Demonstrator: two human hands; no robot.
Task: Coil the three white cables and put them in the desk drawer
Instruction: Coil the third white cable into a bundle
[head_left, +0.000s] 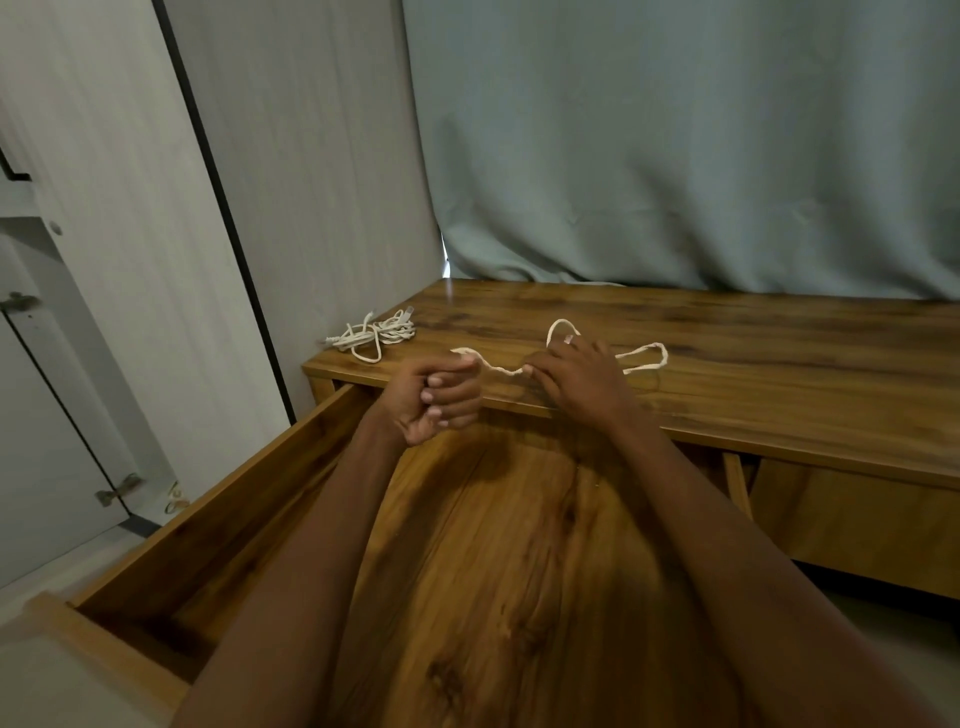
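One white cable (644, 358) stretches between both hands above the front edge of the wooden desk (753, 374). My left hand (436, 397) is closed in a fist on one end of it. My right hand (582, 382) pinches the cable further along, with loops sticking out behind and to the right of the fingers. A tangled bundle of white cable (376, 335) lies at the desk's far left corner; I cannot tell how many cables are in it. The desk drawer (493, 545) is pulled out wide under my forearms, and nothing lies on the part of its bottom that shows.
A grey-green curtain (675, 156) hangs behind the desk. A pale cabinet panel (311, 182) stands against the desk's left side, with cupboard doors and hinges (119, 488) further left. The drawer's left wall (218, 514) runs toward me.
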